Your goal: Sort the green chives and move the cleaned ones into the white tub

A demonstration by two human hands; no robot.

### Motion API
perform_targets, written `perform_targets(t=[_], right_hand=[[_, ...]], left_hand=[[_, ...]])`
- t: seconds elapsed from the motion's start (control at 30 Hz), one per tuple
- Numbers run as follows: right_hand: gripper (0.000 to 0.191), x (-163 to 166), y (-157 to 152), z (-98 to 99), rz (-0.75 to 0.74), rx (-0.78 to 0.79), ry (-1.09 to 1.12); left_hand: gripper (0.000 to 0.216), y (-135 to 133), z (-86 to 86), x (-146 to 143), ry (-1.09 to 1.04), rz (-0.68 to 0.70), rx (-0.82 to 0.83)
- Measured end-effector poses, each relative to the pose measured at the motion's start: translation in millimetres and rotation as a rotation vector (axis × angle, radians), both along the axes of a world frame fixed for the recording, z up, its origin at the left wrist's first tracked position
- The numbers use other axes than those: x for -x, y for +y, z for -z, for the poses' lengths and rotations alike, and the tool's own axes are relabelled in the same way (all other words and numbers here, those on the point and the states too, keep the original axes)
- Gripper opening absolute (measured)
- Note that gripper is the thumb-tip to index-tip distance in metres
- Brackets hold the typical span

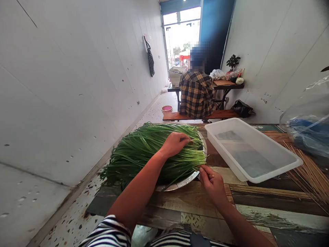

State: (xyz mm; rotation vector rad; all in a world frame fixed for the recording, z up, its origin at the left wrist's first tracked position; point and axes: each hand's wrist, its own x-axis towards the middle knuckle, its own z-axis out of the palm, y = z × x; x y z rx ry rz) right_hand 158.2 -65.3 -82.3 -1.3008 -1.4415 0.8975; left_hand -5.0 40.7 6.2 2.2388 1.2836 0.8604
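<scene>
A big heap of long green chives [144, 151] lies across a metal basin [183, 181] on the wooden table. My left hand [176, 142] rests on top of the heap, fingers curled and pinching some stalks near their cut ends. My right hand [212, 181] sits by the basin's near rim, fingers pinched together at the stalk ends. What that pinch holds is too small to make out.
A white plastic tub [257, 171] stands to the right of the basin. Bamboo skewers [308, 175] and a plastic bag [308, 120] lie at the far right. A person in a plaid shirt [196, 94] sits on a bench ahead. White wall runs along the left.
</scene>
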Motion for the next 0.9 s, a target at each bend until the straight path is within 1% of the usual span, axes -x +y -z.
perform_targets(t=[0.2, 0.4, 0.6, 0.9], right_hand=[[0.041, 0.2, -0.1, -0.7, 0.03, -0.009, -0.029], [0.041, 0.3, 0.9, -1.0, 0.017, -0.014, -0.031], [0.04, -0.2, 0.8, -1.7, 0.031, -0.032, -0.057], [0.042, -1.0, 0.2, 0.3, 0.007, -0.005, -0.035]], left_hand=[[0.02, 1.6, 1.7, 0.0, -0.02, -0.013, 0.009], [0.019, 0.4, 0.2, -0.3, -0.014, -0.011, 0.022], [0.018, 1.3, 2.4, 0.3, -0.04, 0.022, 0.008], [0.017, 0.7, 2.1, -1.2, -0.069, -0.014, 0.038]])
